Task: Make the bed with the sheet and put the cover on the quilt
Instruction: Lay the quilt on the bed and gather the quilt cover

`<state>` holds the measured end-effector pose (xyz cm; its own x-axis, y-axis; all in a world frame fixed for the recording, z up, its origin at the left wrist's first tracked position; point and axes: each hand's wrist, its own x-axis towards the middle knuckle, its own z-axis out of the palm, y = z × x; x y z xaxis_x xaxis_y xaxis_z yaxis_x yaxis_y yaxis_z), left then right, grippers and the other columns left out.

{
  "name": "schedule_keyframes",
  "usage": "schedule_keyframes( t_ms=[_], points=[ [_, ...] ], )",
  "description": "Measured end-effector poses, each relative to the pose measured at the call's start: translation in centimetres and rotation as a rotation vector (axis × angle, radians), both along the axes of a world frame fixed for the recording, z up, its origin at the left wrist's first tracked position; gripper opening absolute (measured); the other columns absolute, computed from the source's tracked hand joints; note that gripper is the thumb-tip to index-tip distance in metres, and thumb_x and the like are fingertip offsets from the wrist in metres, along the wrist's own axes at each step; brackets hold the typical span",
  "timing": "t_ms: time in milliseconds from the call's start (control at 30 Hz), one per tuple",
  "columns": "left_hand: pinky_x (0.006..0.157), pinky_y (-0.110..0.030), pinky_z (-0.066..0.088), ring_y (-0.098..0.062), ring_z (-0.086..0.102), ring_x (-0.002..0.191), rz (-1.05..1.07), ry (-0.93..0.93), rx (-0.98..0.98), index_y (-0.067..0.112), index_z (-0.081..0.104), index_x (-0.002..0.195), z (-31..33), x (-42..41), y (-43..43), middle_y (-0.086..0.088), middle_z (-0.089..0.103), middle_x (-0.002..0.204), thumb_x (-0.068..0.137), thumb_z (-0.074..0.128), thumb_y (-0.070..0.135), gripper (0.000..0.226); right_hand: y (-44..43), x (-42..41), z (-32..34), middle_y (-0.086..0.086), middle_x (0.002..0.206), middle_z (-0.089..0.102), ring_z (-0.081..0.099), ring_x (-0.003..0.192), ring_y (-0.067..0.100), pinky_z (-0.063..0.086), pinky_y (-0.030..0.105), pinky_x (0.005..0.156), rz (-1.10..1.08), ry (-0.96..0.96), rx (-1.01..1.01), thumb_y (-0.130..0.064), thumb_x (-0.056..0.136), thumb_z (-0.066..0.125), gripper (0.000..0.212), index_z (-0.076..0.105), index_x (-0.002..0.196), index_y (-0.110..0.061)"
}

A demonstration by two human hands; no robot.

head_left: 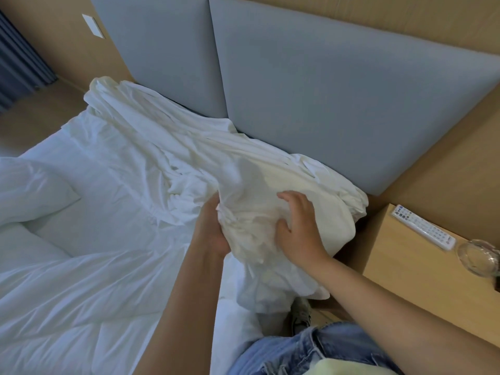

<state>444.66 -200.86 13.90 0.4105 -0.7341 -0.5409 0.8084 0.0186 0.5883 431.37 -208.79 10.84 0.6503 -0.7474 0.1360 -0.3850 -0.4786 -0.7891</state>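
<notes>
Grey padded headboard (324, 104) panels stood against a wood-panelled wall, with a dark curtain (19, 63) at the far left edge of the view. Against the headboard lay the bed, where a white quilt (81, 280) spread rumpled over most of the mattress and a pillow (29, 188) sat at the left. A long cream cloth (189, 147) (sheet or cover, it could not be told which) ran bunched along the head of the bed, on top of the quilt, and hung over the near corner in a thick bundle.

The left hand (213, 231) gripped that bundle from its left side, its fingers tucked into the gathered folds and mostly hidden by them. The right hand (297, 228) rested on top of the same bundle, its fingers (290, 197) spread and lightly bent, pressing on the cloth with no fold pinched between them.

Beside the bed on the right stood a low wooden surface (405, 280), carrying a white remote control (423, 230) and, just beside it, a clear glass dish (477, 257). Blue jeans (311, 353) and a shoe (300, 315) showed at the bottom.
</notes>
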Motion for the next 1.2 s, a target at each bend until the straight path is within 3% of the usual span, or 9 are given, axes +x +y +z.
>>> schedule_keyframes(
  t_ms=[100, 300, 433, 533, 700, 833, 967, 1067, 1200],
  points=[
    [0.071, -0.034, 0.059, -0.024, 0.071, 0.085, -0.169, 0.050, 0.054, 0.009, 0.076, 0.093, 0.7, -1.2, 1.4, -0.013, 0.072, 0.098, 0.078, 0.048, 0.058, 0.058, -1.3, 0.4, -0.3, 0.001, 0.140, 0.043, 0.036, 0.129, 0.019, 0.024, 0.025, 0.104, 0.218, 0.234, -0.019, -0.012, 0.093, 0.054, 0.043, 0.048, 0.135, -0.015],
    [0.050, -0.026, 0.052, -0.024, 0.063, 0.051, -0.291, 0.039, 0.232, -0.003, 0.068, 0.062, -1.2, -1.3, 3.6, -0.015, 0.061, 0.059, 0.055, 0.069, 0.002, 0.008, -1.2, 0.6, -1.3, 0.006, 0.103, 0.062, 0.057, 0.098, 0.026, 0.044, 0.033, 0.077, 0.204, 0.335, -0.022, -0.011, 0.094, 0.048, 0.023, 0.067, 0.107, -0.010],
    [0.077, -0.038, 0.055, -0.027, 0.069, 0.085, -0.176, 0.046, 0.154, 0.003, 0.069, 0.102, -1.7, -1.6, 2.7, -0.017, 0.070, 0.095, 0.076, 0.059, 0.039, 0.046, 0.8, 1.0, 0.0, 0.008, 0.077, 0.060, 0.058, 0.071, 0.025, 0.045, 0.032, 0.060, 0.315, 0.107, -0.116, -0.029, 0.086, 0.040, 0.039, 0.070, 0.084, -0.004],
    [0.080, -0.038, 0.055, -0.027, 0.068, 0.085, -0.202, 0.097, 0.149, 0.003, 0.068, 0.103, -1.4, -1.4, 2.0, -0.017, 0.069, 0.094, 0.076, 0.055, 0.051, 0.056, 2.6, 1.0, 0.1, 0.007, 0.067, 0.054, 0.046, 0.057, 0.017, 0.034, 0.024, 0.049, 0.377, 0.093, -0.163, -0.028, 0.084, 0.033, 0.042, 0.063, 0.070, -0.002],
    [0.054, -0.025, 0.045, -0.018, 0.051, 0.053, -0.250, -0.140, 0.345, 0.003, 0.052, 0.063, -1.1, -0.8, 0.8, -0.010, 0.049, 0.061, 0.091, 0.046, -0.001, 0.029, 1.9, 0.4, -0.6, -0.008, 0.075, 0.045, 0.042, 0.067, 0.006, 0.030, 0.015, 0.062, 0.347, 0.045, 0.028, -0.019, 0.090, 0.044, 0.026, 0.061, 0.080, -0.002],
    [0.060, -0.027, 0.047, -0.020, 0.057, 0.050, 0.045, 0.000, 0.066, 0.007, 0.058, 0.050, -0.5, 0.5, 0.1, -0.007, 0.053, 0.050, 0.088, 0.037, 0.007, 0.043, 0.5, 0.1, -0.1, -0.008, 0.102, 0.046, 0.048, 0.103, 0.009, 0.033, 0.007, 0.089, 0.139, -0.034, 0.176, 0.003, 0.085, 0.055, 0.031, 0.060, 0.113, -0.009],
    [0.085, -0.040, 0.053, -0.028, 0.067, 0.091, -0.176, 0.079, -0.116, 0.002, 0.070, 0.101, -1.1, -0.3, 2.1, -0.016, 0.069, 0.098, 0.063, 0.078, 0.038, 0.053, -1.0, 0.5, 0.1, 0.001, 0.130, 0.045, 0.038, 0.123, 0.019, 0.030, 0.025, 0.104, 0.231, 0.191, 0.085, -0.005, 0.090, 0.052, 0.045, 0.048, 0.134, -0.013],
    [0.067, -0.035, 0.056, -0.028, 0.068, 0.074, -0.311, 0.027, 0.118, -0.003, 0.072, 0.080, -3.0, -0.6, 3.5, -0.017, 0.068, 0.079, 0.041, 0.080, 0.012, 0.042, -1.2, 0.8, -0.8, 0.006, 0.114, 0.059, 0.052, 0.110, 0.024, 0.042, 0.037, 0.091, 0.380, 0.393, 0.022, -0.015, 0.096, 0.049, 0.025, 0.062, 0.117, -0.011],
    [0.069, -0.035, 0.053, -0.026, 0.068, 0.073, -0.271, -0.042, 0.271, -0.001, 0.072, 0.086, -3.2, -0.5, 3.7, -0.015, 0.070, 0.080, 0.077, 0.063, 0.016, 0.021, -0.8, 1.0, -1.0, 0.007, 0.082, 0.054, 0.055, 0.081, 0.028, 0.041, 0.036, 0.067, 0.249, 0.244, -0.021, -0.008, 0.091, 0.047, 0.020, 0.064, 0.086, 0.001]
  ],
)
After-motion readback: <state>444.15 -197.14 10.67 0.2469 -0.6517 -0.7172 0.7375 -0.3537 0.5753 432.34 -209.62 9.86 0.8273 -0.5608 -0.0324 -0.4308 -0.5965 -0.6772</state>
